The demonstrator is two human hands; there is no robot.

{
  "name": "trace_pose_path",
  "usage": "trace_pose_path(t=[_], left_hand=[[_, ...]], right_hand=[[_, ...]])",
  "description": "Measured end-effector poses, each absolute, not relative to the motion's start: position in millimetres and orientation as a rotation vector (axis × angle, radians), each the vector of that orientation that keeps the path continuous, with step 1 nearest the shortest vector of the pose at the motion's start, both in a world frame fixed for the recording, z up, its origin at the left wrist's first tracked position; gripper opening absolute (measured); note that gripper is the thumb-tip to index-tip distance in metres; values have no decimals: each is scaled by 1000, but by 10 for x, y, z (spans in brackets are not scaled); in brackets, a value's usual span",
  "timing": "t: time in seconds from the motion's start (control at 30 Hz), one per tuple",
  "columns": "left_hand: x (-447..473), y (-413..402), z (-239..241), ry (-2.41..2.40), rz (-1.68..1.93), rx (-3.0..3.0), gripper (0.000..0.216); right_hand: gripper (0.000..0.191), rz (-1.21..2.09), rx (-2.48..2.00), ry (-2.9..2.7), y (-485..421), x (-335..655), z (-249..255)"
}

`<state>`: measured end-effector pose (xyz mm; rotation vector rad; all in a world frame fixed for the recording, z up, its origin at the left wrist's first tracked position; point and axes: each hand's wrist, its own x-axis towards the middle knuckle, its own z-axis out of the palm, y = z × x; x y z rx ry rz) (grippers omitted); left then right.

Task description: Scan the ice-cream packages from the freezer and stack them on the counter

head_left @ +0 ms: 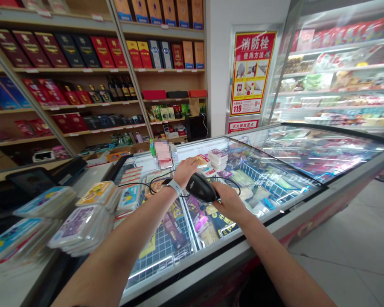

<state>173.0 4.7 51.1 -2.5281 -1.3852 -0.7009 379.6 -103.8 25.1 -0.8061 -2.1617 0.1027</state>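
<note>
My right hand [227, 200] is wrapped around the handle of a black barcode scanner [200, 187], held above the freezer's glass top. My left hand [186, 170], with a watch on a pale band [175, 186], stretches its fingers toward a flat orange-and-red pack [202, 160]. Whether the fingertips touch that pack cannot be made out. Just to the right of it stands a stack of white packs [218, 158]. A black cable [153, 184] loops over the glass around both hands.
Several stacks of flat packs [83, 226] stand on the left counter, beside a dark screen [32, 183]. Baskets [256, 177] and frozen goods lie under the glass. A small blurred-out object [163, 153] is at the freezer's far edge. Shelves of boxes [60, 49] line the back wall.
</note>
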Motion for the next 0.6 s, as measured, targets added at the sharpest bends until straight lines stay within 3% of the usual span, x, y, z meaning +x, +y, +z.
trace_pose_path(t=[0.23,0.6], left_hand=[[1383,-381,544,-1555,-1175,-2439,27],[961,-1156,210,-2158,-2383,-2122,29]], right_hand=[[49,107,-821,-2191,-1051,3800,250],[43,101,-822,-2207,-1055,3790,232]])
